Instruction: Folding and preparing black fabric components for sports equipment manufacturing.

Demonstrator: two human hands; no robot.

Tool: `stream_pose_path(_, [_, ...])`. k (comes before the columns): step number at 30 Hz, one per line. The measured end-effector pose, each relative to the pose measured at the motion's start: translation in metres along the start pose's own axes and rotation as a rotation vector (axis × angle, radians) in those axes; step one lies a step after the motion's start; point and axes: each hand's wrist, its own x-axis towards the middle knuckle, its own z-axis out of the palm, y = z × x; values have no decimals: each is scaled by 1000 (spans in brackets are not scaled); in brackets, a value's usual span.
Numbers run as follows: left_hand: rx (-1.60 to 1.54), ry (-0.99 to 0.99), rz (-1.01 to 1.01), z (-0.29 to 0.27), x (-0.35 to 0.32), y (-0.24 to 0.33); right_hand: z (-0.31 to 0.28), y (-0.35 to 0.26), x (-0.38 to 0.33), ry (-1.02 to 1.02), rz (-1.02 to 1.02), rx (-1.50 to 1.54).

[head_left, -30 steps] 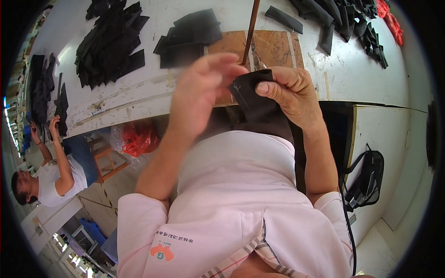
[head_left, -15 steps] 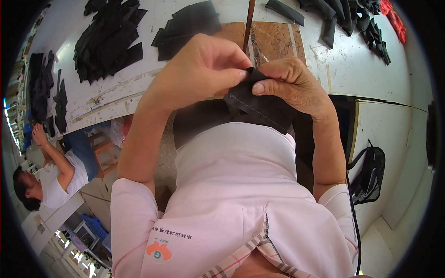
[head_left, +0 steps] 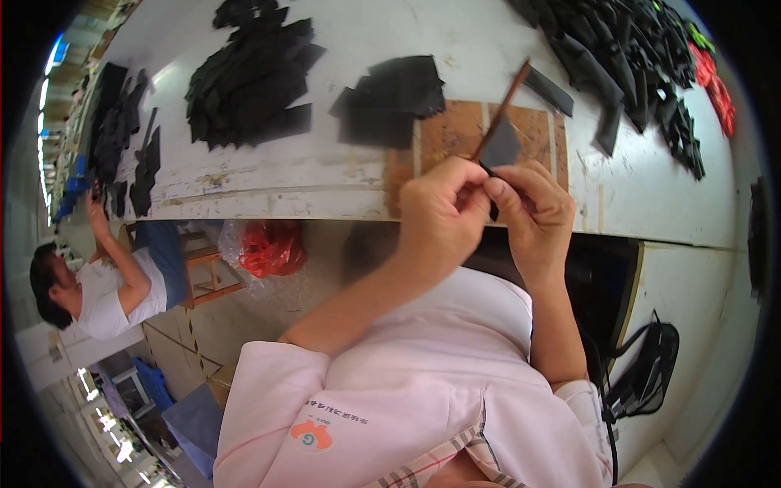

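Both hands sit just this side of the brown board (head_left: 455, 134): left hand (head_left: 439, 215) and right hand (head_left: 529, 211) pinch one small black piece (head_left: 498, 146) between fingertips. It sticks up above the fingers over the board, a thin brown stick (head_left: 503, 110) alongside. Beyond lie black cut pieces (head_left: 390, 102).
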Motion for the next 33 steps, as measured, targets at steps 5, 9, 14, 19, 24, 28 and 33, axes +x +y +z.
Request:
stream_pose_path(5, [157, 158, 87, -1, -4, -13, 16, 8, -3, 64, -257, -418])
stream_pose_path(9, [-368, 102, -282, -12, 6, -20, 23, 24, -2, 115, -213, -389])
stream_pose_path(14, [-1096, -305, -702, -34, 15, -10, 14, 27, -4, 41, 2, 32])
stream_pose_path(19, [-233, -105, -245, -18, 9, -27, 7, 32, -7, -167, 538, 846])
stream_pose_path(24, [-89, 81, -139, -8, 5, -23, 17, 16, -3, -168, 642, 1031])
stream_pose_path(28, [-550, -110, -374, -21, 10, -16, 10, 30, -3, -163, 504, 834])
stream_pose_path(33, [-936, -463, -569, -35, 6, 1, 8, 24, -12, -171, 464, 1001])
